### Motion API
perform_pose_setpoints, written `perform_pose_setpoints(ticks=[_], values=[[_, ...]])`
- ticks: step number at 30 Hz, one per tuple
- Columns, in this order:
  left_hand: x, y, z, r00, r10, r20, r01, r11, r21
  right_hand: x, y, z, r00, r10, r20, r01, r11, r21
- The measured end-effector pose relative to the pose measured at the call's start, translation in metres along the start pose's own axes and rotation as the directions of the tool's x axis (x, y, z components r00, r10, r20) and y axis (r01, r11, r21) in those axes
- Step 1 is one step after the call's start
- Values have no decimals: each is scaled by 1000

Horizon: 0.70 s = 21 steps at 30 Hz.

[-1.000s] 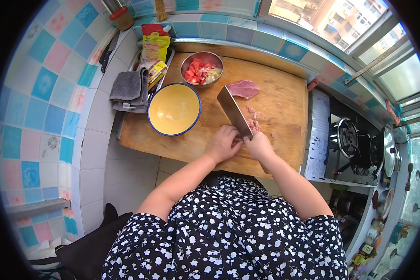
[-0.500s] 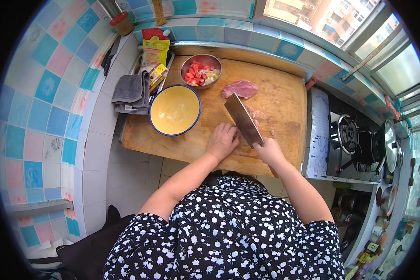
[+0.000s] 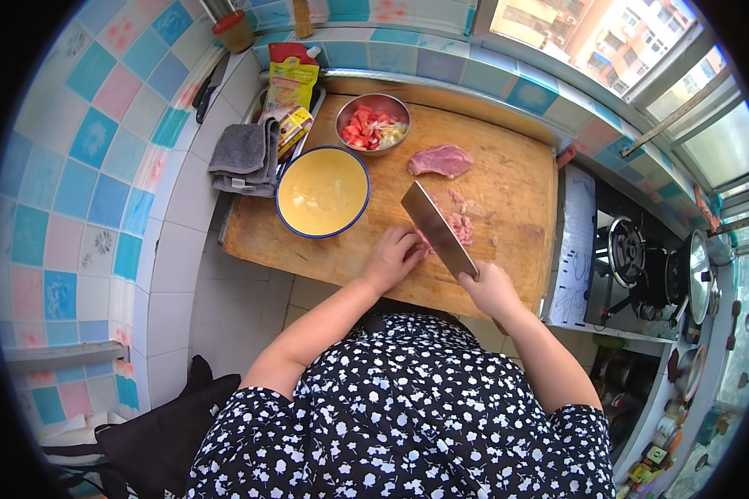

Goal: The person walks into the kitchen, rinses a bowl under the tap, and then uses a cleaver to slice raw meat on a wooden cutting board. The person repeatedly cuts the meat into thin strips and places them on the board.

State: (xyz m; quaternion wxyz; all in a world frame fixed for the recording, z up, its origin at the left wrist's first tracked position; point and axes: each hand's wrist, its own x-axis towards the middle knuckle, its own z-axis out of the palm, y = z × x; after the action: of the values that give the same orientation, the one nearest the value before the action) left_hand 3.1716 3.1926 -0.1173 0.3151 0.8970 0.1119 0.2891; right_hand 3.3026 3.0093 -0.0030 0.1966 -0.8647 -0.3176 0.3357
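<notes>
My right hand (image 3: 489, 291) grips the handle of a cleaver (image 3: 439, 229), its broad blade slanting up and left over the wooden cutting board (image 3: 520, 216). To the blade's left, my left hand (image 3: 391, 261) rests on the board with curled fingers, pressing on a strip of raw meat (image 3: 424, 239) that shows only in part. Small cut bits of meat (image 3: 461, 228) lie just right of the blade, partly hidden behind it. Farther back is a larger slab of raw meat (image 3: 441, 160).
On the board's left stands a yellow bowl with a blue rim (image 3: 323, 191); behind it, a metal bowl (image 3: 373, 148) holds chopped red and pale pieces. A grey towel (image 3: 245, 155) and packets (image 3: 292, 85) sit beside them. A gas stove (image 3: 627, 251) is at right.
The view has shifted slightly. My left hand has drawn a little left from the blade, uncovering some meat at its fingertips. More cut bits show right of the cleaver.
</notes>
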Motion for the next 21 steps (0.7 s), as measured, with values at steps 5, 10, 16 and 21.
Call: perform_pose_setpoints(ticks=[5, 10, 16, 21], values=[[2, 3, 0, 1000, 10, 10, -10, 1000, 9, 3, 3, 3, 1000, -6, 21, 7, 999, -51], [4, 3, 0, 999, -3, 38, 3, 1000, 12, 9, 0, 9, 996, 59, 66, -52, 994, -94], [6, 2, -1, 999, 25, 25, -26, 999, 40, 17, -8, 4, 988, 79, 132, -55, 983, -178], [6, 3, 0, 999, 47, 1, -47, 996, 72, 26, -17, -4, 982, 70, 177, -35, 980, -197]])
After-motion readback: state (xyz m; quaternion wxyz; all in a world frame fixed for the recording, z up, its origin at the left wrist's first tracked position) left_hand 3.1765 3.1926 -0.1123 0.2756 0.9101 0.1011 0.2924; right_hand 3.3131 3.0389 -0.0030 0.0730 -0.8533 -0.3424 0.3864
